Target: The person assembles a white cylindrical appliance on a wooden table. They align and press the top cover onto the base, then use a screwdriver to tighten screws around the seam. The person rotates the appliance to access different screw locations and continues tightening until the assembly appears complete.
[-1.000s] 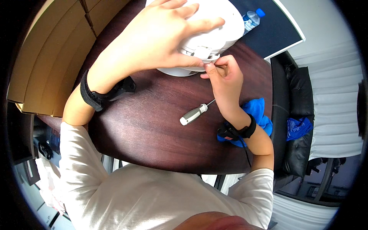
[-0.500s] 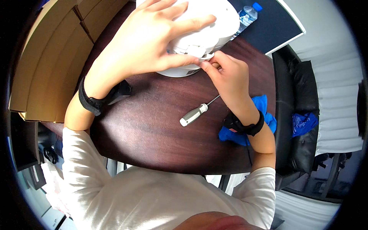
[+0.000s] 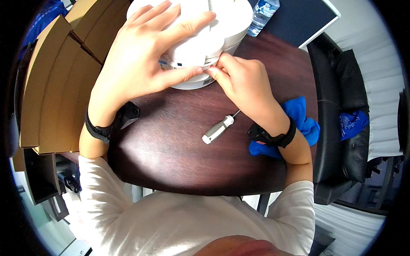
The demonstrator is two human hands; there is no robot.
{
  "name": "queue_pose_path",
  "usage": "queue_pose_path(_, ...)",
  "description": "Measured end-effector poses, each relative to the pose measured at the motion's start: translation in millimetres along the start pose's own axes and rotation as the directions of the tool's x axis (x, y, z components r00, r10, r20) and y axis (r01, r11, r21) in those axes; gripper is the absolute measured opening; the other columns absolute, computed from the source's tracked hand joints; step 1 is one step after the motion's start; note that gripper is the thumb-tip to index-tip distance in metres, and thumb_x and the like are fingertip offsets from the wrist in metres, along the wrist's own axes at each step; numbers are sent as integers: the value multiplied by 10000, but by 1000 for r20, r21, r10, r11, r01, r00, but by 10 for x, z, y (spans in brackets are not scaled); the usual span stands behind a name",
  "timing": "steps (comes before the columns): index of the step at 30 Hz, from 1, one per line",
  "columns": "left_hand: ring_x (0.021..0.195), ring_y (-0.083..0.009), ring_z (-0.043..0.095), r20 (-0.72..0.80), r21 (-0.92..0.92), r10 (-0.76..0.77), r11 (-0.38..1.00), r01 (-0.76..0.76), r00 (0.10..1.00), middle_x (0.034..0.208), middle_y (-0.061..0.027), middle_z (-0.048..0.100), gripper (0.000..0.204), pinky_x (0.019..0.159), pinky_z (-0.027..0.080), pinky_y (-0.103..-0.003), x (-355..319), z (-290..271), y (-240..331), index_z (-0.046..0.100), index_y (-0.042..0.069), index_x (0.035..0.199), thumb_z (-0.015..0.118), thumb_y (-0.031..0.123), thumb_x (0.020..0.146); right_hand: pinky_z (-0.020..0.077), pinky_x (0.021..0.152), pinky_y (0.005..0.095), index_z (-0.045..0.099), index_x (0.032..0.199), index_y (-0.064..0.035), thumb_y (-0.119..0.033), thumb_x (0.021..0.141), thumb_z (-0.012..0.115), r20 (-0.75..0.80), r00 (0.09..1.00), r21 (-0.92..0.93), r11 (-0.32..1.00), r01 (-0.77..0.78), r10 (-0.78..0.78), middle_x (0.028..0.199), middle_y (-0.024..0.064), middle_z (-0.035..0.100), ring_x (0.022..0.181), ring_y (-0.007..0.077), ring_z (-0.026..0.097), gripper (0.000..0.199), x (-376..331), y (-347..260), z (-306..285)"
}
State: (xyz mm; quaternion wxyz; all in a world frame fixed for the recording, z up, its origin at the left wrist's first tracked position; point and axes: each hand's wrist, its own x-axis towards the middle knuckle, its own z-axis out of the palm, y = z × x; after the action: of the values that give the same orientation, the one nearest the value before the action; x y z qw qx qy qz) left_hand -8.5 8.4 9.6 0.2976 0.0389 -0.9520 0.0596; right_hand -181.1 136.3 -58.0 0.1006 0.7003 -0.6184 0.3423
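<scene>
A white rounded appliance (image 3: 232,19) with a flat top stands at the far side of the table. My left hand (image 3: 147,53) lies across its top with the fingers spread, the thumb stretched along the near rim. At that rim, right beside the left thumb tip, my right hand (image 3: 241,77) has thumb and forefinger pinched on the appliance's edge. What exactly sits between those fingertips is partly hidden. Just below the right hand lies a screwdriver (image 3: 218,129) with a grey and white handle, its shaft partly covered by the hand.
Dark wood table (image 3: 171,141) under everything. A crumpled blue cloth (image 3: 305,121) lies by my right wrist. A clear water bottle (image 3: 262,17) stands behind the appliance. Cardboard boxes (image 3: 60,94) line the left side; a black sofa (image 3: 341,102) is on the right.
The view has shifted slightly. The small white tab seen raised between my right fingers no longer shows; a seam along the rim is now visible. Both hands remain at the appliance.
</scene>
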Motion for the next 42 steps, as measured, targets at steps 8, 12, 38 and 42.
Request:
queue_pose_path(8,1211,-437,514,-4,19,17,1000,-17,1000,1182,-219,627,751,1054,360,-511,-12,36,-33,587,122,1314,763,458,667,475,492,370,602,748,-73,-305,792,733,-11,998,86,994,-65,66,617,88,623,538,265,625,269,-8,53,-21)
queue_pose_path(12,1209,-433,517,9,6,3,1000,-3,1000,1185,-216,626,747,1049,365,-507,-25,21,-33,591,120,1309,760,465,669,487,531,344,592,804,-75,-316,722,781,28,994,80,991,-106,105,660,63,608,568,239,614,317,27,48,-126)
queue_pose_path(38,1048,-456,586,63,11,12,1000,-13,998,997,-225,632,728,972,440,-502,7,-60,7,518,116,1367,681,517,781,421,964,455,552,1089,-46,-258,537,863,-256,925,-28,959,282,-279,1151,135,578,1097,342,546,668,298,95,-88)
queue_pose_path(42,1044,-444,586,102,18,-61,998,60,993,979,-217,627,757,972,439,-486,-27,-43,-17,499,126,1383,672,545,777,420,960,457,552,1103,-50,-238,538,866,-229,933,-23,960,280,-277,1164,139,568,1093,353,540,673,297,90,-106)
